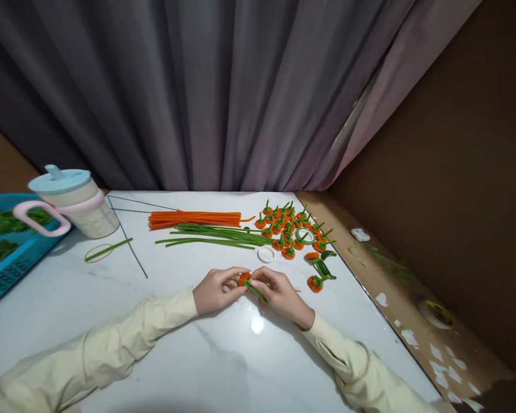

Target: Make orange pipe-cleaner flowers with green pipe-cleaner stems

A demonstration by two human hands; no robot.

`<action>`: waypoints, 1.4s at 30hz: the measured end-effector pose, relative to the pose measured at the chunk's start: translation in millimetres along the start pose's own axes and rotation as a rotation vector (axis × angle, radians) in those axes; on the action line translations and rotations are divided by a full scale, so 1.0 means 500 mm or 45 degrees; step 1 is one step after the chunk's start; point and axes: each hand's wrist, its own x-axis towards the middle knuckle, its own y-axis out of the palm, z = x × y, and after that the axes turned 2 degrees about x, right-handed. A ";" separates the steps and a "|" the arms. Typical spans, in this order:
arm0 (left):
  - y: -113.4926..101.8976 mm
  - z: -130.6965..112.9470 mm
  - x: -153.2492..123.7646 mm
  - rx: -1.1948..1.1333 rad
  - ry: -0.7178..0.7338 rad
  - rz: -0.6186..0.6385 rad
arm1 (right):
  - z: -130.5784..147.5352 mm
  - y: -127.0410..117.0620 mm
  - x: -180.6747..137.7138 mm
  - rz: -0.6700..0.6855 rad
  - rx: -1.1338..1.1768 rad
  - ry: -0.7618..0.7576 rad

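Between my two hands is a small orange pipe-cleaner pumpkin (244,279) with a green pipe cleaner (258,293) at its side. My left hand (218,289) is closed around the orange part, pinching it with thumb and fingers. My right hand (281,292) pinches the green piece where it meets the pumpkin. Beyond my hands lie a bundle of orange pipe cleaners (193,219) and loose green pipe cleaners (215,235). Several finished-looking orange pumpkins (288,252) with green stems stand in a cluster at the right.
A lidded cup (88,209) with a pink handle stands at the left beside a blue basket (21,258) holding green pieces. A white ring (266,254) and a green tape roll (305,236) lie near the pumpkins. White scraps (409,337) litter the brown surface at right.
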 end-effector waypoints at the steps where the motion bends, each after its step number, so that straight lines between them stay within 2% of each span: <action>1: 0.002 -0.002 -0.003 0.001 0.004 0.002 | -0.001 0.001 -0.002 -0.034 -0.058 -0.032; 7: 0.027 -0.012 0.001 -0.332 -0.184 0.030 | 0.004 0.008 -0.010 -0.225 -0.194 -0.191; 10: 0.039 -0.009 0.007 -0.305 -0.149 0.022 | 0.006 0.015 -0.010 -0.239 -0.180 -0.199; 18: 0.040 0.007 0.007 0.032 -0.023 -0.183 | -0.005 0.033 0.001 -0.264 0.091 0.172; 23: 0.042 0.008 0.002 0.461 0.195 -0.226 | -0.001 0.034 0.006 -0.199 0.337 0.390; 26: 0.042 0.006 0.003 0.523 0.164 -0.244 | 0.006 0.025 0.008 -0.121 0.425 0.456; 31: 0.041 0.001 0.005 0.457 0.164 -0.245 | 0.011 0.005 0.009 0.115 0.574 0.558; 33: 0.042 0.000 0.004 0.446 0.170 -0.230 | 0.008 0.000 0.009 0.150 0.686 0.602; 37: 0.044 -0.002 0.003 0.379 0.151 -0.144 | 0.002 -0.004 0.009 0.124 0.787 0.642; 42: 0.040 0.007 0.010 0.024 -0.033 -0.088 | 0.002 0.004 0.006 0.050 0.779 0.568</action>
